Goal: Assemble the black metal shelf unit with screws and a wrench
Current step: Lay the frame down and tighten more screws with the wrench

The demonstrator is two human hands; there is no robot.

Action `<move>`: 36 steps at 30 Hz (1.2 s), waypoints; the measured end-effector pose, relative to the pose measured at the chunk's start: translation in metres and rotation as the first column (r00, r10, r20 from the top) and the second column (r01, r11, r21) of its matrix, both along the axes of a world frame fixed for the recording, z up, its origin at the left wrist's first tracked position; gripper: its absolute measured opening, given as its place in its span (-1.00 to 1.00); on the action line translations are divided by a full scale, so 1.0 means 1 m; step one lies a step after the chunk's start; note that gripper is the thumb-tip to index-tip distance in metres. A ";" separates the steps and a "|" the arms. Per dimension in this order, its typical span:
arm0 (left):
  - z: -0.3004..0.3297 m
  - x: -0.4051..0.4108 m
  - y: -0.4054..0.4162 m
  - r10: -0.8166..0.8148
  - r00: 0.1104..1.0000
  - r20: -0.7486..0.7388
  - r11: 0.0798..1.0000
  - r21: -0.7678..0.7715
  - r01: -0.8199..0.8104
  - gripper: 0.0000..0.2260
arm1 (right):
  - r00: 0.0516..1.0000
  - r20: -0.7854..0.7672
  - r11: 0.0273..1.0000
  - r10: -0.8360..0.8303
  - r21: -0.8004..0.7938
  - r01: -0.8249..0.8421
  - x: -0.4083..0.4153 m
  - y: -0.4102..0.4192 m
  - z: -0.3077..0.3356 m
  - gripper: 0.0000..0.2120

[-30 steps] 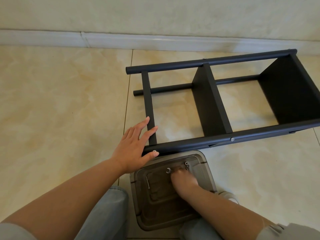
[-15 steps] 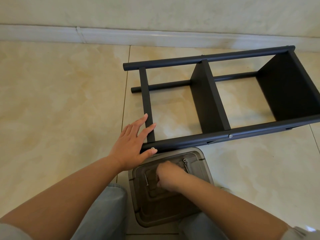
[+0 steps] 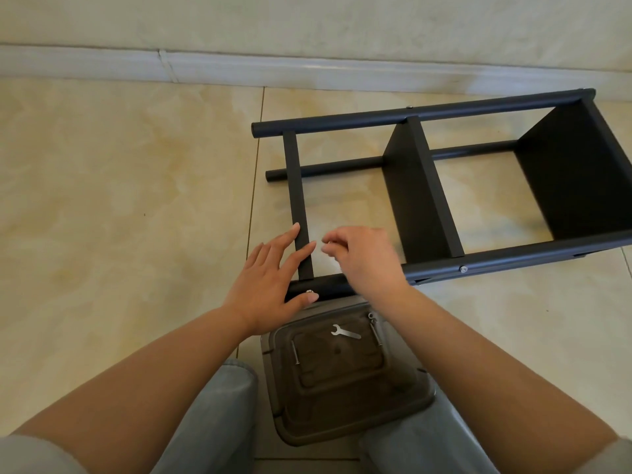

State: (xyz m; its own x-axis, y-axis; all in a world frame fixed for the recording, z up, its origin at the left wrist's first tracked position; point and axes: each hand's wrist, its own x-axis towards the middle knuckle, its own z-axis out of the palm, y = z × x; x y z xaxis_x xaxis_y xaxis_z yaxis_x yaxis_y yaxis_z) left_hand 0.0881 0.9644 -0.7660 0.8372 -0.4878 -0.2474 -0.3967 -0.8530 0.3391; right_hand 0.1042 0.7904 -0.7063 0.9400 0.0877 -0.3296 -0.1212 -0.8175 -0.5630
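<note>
The black metal shelf unit lies on its side on the floor tiles. My left hand rests flat on its near left corner, fingers straight along the thin crossbar, thumb beside a silver screw head in the front tube. My right hand hovers just right of that crossbar with fingers curled and fingertips pinched together on a small fastener, too blurred to make out. A small silver wrench lies in the brown plastic tray with long screws.
The tray sits on the floor between my knees, touching the shelf's front tube. Another screw head shows further right on that tube. A white skirting board and the wall run behind the shelf. Bare floor tiles extend to the left.
My right hand has left the tray and risen to the shelf's near left corner, fingertips pinched. The wrench now lies uncovered in the tray. My left hand stays on the frame.
</note>
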 end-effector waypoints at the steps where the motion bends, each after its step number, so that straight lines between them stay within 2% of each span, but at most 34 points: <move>1: 0.001 0.000 0.000 0.001 1.000 -0.001 1.000 0.006 -0.001 -0.28 | 0.999 0.001 0.996 0.047 -0.082 -0.047 -0.002 0.001 -0.010 -0.73; 3: 0.002 -0.001 0.000 -0.001 1.000 0.002 1.000 0.024 0.001 -0.28 | 0.995 -0.052 0.982 0.091 -0.159 -0.098 -0.008 0.001 -0.023 -0.74; 5: 0.002 -0.001 0.001 -0.003 1.000 0.014 1.000 0.027 0.003 -0.28 | 0.992 -0.101 0.985 0.070 -0.151 -0.085 -0.008 -0.001 -0.028 -0.74; 9: -0.002 -0.001 0.005 -0.005 0.998 0.057 1.000 0.008 0.004 -0.32 | 0.973 -0.215 0.992 0.088 -0.065 -0.104 -0.002 -0.002 -0.027 -0.75; 18: -0.006 -0.001 0.032 -0.060 0.992 0.108 0.998 0.011 0.059 -0.37 | 0.908 -0.331 0.965 0.258 0.144 -0.221 0.006 -0.001 -0.018 -0.76; 28: -0.004 -0.001 0.045 -0.089 0.991 0.098 0.996 -0.001 0.090 -0.37 | 0.825 -0.535 0.952 0.182 0.304 -0.013 0.026 0.018 -0.033 -0.80; 33: -0.005 0.000 0.045 -0.086 0.992 0.087 0.996 -0.008 0.087 -0.37 | 0.798 -0.571 0.953 0.192 0.302 -0.013 0.029 0.027 -0.039 -0.80; 36: -0.005 0.000 0.046 -0.085 0.993 0.079 0.996 -0.017 0.087 -0.37 | 0.762 -0.616 0.950 0.198 0.314 0.008 0.031 0.029 -0.036 -0.91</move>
State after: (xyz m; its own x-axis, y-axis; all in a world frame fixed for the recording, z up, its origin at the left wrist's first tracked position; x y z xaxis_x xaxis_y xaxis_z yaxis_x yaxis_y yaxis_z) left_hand 0.0877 1.0099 -0.7714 0.8083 -0.5630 -0.1720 -0.4945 -0.8079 0.3206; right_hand 0.1353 0.8192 -0.7424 0.5038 0.3492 -0.7900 -0.4630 -0.6629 -0.5883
